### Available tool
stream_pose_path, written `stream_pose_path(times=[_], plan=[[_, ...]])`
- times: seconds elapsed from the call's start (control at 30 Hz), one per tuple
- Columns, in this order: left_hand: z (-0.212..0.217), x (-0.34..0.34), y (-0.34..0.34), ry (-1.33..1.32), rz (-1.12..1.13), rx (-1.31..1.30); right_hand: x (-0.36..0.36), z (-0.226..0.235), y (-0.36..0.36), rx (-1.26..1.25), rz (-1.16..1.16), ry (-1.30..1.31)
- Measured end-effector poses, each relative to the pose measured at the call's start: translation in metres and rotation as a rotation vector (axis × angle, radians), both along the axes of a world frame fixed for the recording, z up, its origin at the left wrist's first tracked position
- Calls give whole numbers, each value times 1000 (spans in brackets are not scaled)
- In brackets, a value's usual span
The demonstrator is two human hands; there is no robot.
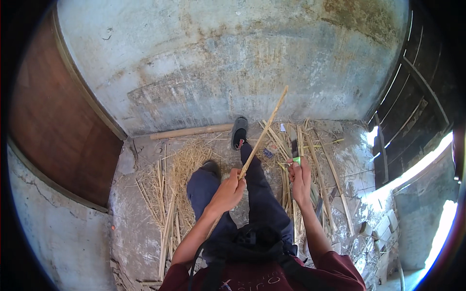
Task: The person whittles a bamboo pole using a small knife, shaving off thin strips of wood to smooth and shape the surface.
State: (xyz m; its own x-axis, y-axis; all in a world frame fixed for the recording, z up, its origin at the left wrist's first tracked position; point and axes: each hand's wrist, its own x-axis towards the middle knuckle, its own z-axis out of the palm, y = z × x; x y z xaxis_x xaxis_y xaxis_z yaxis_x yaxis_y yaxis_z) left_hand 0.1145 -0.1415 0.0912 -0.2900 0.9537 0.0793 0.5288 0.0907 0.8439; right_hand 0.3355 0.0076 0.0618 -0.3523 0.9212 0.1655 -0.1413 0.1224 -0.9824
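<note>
My left hand (pixel 229 192) is closed round a long, thin strip of bamboo or wood (pixel 266 127). The strip slants up and to the right, and its lower end runs back along my forearm. In my right hand (pixel 300 180) is a knife (pixel 294 148), its bright green handle partly covered by my fingers. The dark blade points away from me. Knife and strip are apart, with the blade to the right of the strip. A pile of pale shavings (pixel 187 167) lies below and left of my left hand.
Long split strips (pixel 165 228) lie on the floor at left, and more strips (pixel 335 177) at right. A thick pole (pixel 191 132) rests along the stained wall (pixel 233 72). Broken blocks (pixel 382 227) sit at the right, near dark wooden boards (pixel 417 97). A brown door (pixel 58 116) stands left.
</note>
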Motion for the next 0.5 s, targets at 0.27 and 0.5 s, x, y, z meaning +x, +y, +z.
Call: stream_pose_path(times=[0.27,0.5], plan=[[7,11,5,1,-33,40,-7,-8,-6,331,79,-199],[15,20,6,-137,-101,-6,-8,-8,8,673,168,-439]])
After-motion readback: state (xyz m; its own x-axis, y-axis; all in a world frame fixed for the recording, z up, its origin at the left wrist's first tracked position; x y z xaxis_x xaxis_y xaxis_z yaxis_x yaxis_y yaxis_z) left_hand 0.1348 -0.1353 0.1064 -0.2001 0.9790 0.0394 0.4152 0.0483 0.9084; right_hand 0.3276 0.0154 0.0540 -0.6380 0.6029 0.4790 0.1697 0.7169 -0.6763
